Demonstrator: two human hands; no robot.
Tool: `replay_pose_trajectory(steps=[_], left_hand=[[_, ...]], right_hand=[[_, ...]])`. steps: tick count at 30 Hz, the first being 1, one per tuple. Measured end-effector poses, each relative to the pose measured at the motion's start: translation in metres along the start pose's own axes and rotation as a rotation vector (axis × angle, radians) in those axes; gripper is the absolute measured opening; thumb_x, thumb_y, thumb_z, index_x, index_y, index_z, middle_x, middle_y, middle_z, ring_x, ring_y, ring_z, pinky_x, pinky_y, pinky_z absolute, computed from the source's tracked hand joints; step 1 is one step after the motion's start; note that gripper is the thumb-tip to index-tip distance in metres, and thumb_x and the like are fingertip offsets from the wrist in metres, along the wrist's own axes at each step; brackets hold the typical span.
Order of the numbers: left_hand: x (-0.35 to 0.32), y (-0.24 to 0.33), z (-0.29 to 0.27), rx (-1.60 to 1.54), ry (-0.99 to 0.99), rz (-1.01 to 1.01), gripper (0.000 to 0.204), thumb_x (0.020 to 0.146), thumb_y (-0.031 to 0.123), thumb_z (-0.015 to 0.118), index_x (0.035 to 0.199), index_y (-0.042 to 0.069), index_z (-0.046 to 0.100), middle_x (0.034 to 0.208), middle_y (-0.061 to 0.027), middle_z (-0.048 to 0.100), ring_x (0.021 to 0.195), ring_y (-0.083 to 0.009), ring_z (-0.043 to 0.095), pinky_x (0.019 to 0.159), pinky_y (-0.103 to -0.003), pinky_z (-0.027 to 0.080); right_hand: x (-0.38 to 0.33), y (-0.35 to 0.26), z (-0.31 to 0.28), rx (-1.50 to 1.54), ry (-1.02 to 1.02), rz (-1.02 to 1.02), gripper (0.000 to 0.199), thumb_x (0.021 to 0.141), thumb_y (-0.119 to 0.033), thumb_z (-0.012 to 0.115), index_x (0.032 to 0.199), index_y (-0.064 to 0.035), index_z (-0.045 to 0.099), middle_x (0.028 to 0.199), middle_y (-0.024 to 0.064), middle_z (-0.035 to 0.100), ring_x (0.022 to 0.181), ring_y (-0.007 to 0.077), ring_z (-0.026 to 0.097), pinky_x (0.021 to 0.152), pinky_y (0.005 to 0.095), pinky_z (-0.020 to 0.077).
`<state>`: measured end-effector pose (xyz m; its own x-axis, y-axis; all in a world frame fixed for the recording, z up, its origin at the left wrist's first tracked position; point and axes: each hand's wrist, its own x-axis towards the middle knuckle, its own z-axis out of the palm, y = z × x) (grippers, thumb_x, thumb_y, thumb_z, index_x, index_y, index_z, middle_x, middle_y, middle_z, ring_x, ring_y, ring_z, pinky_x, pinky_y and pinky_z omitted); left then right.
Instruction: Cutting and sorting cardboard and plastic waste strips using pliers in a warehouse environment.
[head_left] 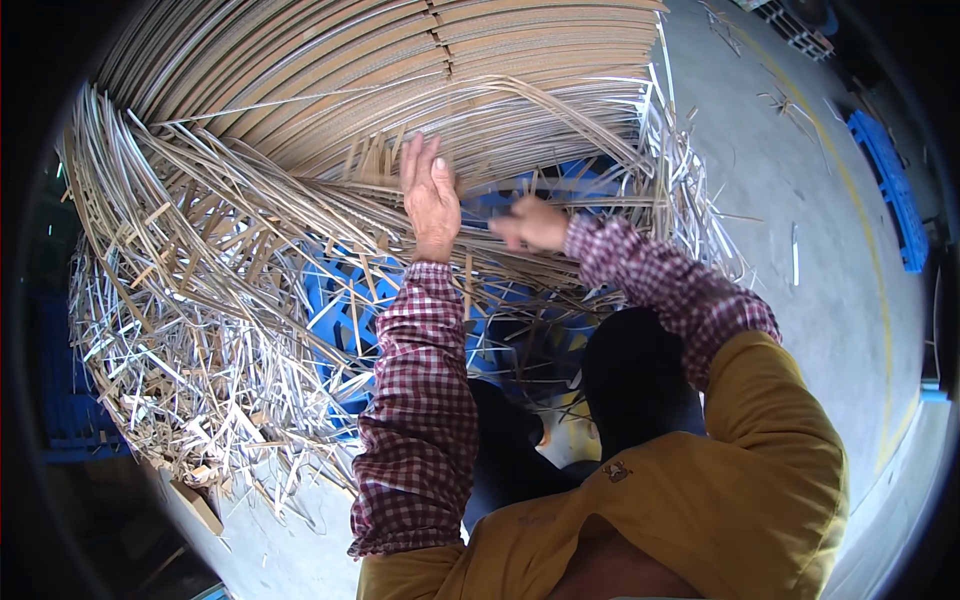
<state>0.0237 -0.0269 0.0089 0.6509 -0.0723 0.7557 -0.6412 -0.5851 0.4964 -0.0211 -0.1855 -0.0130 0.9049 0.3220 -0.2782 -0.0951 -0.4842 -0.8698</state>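
Left hand (431,195) flat, fingers spread, pressed on cardboard strips (230,240) below the sheet stack (400,60). Right hand (530,224) blurred beside it among strips; grip cannot be told. Strips draped over blue pallet (345,305).

A factory or warehouse floor: stacked cardboard sheets (400,70) lie just beyond the hands (432,195), trimmed strips (200,290) spill left over a blue pallet (345,310), and bare concrete (800,170) with a yellow line (870,250) runs right.

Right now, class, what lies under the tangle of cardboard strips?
Under the cardboard strips, a blue plastic pallet shows through gaps. Most of it is covered, so its full extent and anything below cannot be seen.
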Motion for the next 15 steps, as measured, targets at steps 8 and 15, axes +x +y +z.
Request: replay_pose_trajectory(steps=[8,15], left_hand=[[-0.024,-0.03,0.001,0.056,-0.231,-0.395,0.046,0.091,0.034,0.03,0.093,-0.004,0.057,0.089,-0.0247,0.056,0.081,-0.0396,0.054,0.071,-0.043,0.043],[-0.025,-0.027,0.006,0.067,-0.21,-0.293,0.04,0.091,0.029,0.034,0.092,-0.005,0.057,0.093,-0.0249,0.055,0.087,-0.0393,0.052,0.077,-0.043,0.041]], right_hand=[[0.024,-0.027,-0.079,0.167,-0.023,-0.056,0.043,0.08,-0.043,0.053,0.08,-0.0005,0.062,0.078,0.0115,0.061,0.063,0.0138,0.057,0.051,0.0244,0.0492],[0.073,-0.051,-0.089,0.462,0.149,0.149,0.05,0.083,-0.044,0.048,0.089,0.0041,0.058,0.087,0.014,0.059,0.078,0.018,0.058,0.061,0.0319,0.0506]])
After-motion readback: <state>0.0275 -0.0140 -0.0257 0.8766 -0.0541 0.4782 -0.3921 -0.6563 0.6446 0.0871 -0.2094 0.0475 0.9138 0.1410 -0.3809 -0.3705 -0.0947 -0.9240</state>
